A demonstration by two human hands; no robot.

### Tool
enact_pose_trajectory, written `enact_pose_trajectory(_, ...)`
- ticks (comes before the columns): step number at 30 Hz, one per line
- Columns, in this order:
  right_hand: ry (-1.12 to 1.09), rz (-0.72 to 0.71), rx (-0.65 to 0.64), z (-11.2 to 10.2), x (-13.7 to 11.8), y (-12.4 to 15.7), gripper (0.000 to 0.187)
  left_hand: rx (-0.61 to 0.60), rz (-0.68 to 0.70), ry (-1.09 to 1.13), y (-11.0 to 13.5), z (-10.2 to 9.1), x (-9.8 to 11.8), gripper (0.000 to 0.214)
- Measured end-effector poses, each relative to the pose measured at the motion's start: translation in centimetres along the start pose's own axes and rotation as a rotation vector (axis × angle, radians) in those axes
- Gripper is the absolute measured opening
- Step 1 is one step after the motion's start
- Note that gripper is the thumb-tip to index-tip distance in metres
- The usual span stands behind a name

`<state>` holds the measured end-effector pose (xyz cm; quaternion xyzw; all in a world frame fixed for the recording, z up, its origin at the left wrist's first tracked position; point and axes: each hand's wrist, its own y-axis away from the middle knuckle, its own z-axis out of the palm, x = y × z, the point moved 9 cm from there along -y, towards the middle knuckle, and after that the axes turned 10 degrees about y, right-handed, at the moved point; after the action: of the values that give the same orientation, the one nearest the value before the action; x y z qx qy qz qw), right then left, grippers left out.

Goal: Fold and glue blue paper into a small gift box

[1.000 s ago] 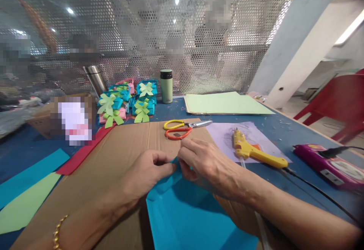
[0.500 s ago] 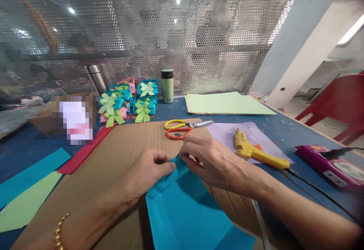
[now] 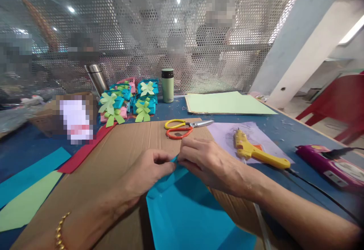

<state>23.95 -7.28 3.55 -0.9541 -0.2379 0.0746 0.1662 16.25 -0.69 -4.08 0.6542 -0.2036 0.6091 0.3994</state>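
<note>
A sheet of blue paper (image 3: 196,212) lies over the cardboard (image 3: 108,189), its far edge folded into a narrow band. My left hand (image 3: 150,170) pinches that folded edge between thumb and fingers. Just right of it, my right hand (image 3: 201,159) has its fingers closed on the same edge; the fingertips are partly hidden behind the hand. Beyond my hands rest scissors (image 3: 182,130) with one yellow and one red handle. A yellow glue gun (image 3: 256,153) lies to the right on a pale purple sheet (image 3: 222,138).
Small blue and pink paper baskets with green bows (image 3: 143,107) stand at the back, beside a green tumbler (image 3: 167,87) and a steel flask (image 3: 96,79). Green sheets (image 3: 227,104) lie back right. A purple power strip (image 3: 330,166) sits right; coloured paper strips (image 3: 34,166) lie left.
My right hand has shifted slightly left and down along the folded edge, closer to my left hand. My left hand stays at its place on the paper.
</note>
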Motion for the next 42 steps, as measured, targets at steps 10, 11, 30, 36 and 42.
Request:
enact_pose_trajectory(10,0.013,-0.009,0.014,1.0,0.2,0.1,0.017,-0.031,0.059,-0.125,0.0,0.6,0.2,0.024)
enact_pose_trajectory(11,0.022,-0.027,0.016,1.2,0.1,0.1,0.019,-0.027,0.049,-0.130,0.1,0.6,0.1,0.024)
enact_pose_trajectory(30,0.018,0.115,0.138,-2.1,2.3,0.0,0.015,0.034,-0.018,-0.106,0.1,0.1,-0.2,0.027)
enact_pose_trajectory(36,-0.050,0.018,0.035,-0.8,0.8,0.0,0.017,-0.005,0.040,-0.131,-0.2,0.2,0.0,0.022)
enact_pose_trajectory(42,0.183,-0.037,0.011,-0.2,0.1,0.3,0.028,-0.014,-0.001,-0.016,-0.2,0.3,-0.1,0.022)
